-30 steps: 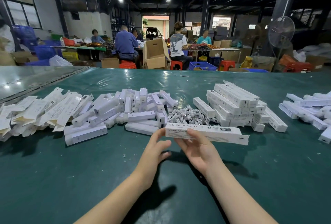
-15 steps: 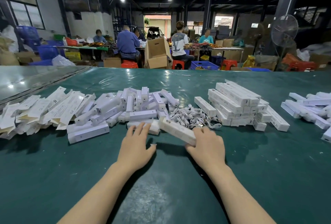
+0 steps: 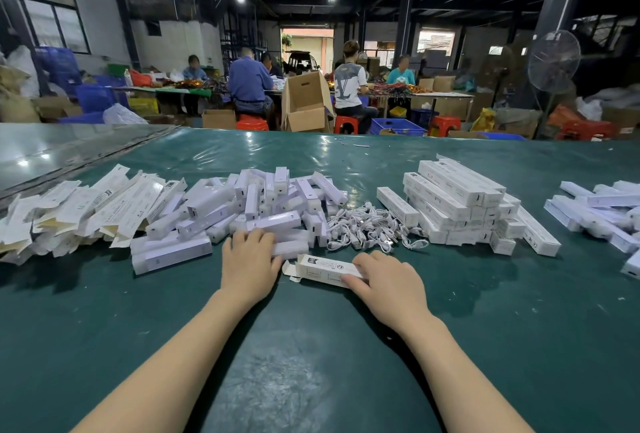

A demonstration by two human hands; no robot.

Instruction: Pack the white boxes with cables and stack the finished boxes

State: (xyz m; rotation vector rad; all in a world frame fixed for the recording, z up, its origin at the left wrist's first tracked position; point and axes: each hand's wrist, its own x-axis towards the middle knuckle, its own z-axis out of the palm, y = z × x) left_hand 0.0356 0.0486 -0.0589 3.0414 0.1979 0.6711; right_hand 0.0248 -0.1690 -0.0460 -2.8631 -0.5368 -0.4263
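**Open box on the mat, both hands at the pile's edge**

The white box (image 3: 329, 269) lies flat on the green table (image 3: 311, 363), just in front of the heap of loose white cables (image 3: 370, 230). Its left end flaps stand open, printed side up. The right hand (image 3: 388, 282) rests over the box's right end, fingers curled around it with the thumb along the near edge, gripping it. The left hand (image 3: 251, 259) lies palm down left of the box, fingers spread loosely over a wrapped white piece at the near edge of the jumbled pile of wrapped pieces (image 3: 263, 207); whether it grips that piece cannot be told.

Left of the cable heap, beyond the jumbled pile, flat unfolded cartons (image 3: 79, 210) fan out. Right of the cables stands a neat stack of finished boxes (image 3: 460, 204), several layers high, with one box (image 3: 397, 206) lying apart just beside it. Farther right of the cables, more white pieces (image 3: 602, 210) lie scattered.
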